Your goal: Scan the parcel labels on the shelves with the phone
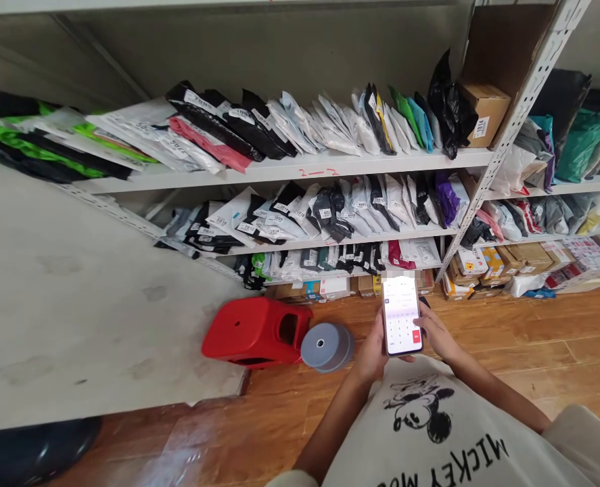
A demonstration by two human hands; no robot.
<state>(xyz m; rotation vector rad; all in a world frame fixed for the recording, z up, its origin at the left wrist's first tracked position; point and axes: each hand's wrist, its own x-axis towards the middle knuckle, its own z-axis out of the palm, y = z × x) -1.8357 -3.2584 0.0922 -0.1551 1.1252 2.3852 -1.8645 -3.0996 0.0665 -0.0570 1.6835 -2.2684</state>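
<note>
A smartphone (399, 331) with a lit keypad screen is held upright in front of my shirt. My left hand (373, 348) wraps round its left edge and lower back. On the other side, my right hand (435, 331) grips the right edge, with the thumb over the screen near a red key. Most fingers of both hands are hidden behind the phone. Beyond it, white shelves (279, 174) hold rows of labelled parcels, among them black bags (218, 115), white bags (337, 125) and a purple bag (448, 197).
A red plastic stool (239, 328) lies on its side on the wooden floor (507, 331), beside a round grey step stool (322, 345). Cardboard boxes (527, 257) line the floor under the right shelves. A pale wall (97, 291) stands at the left.
</note>
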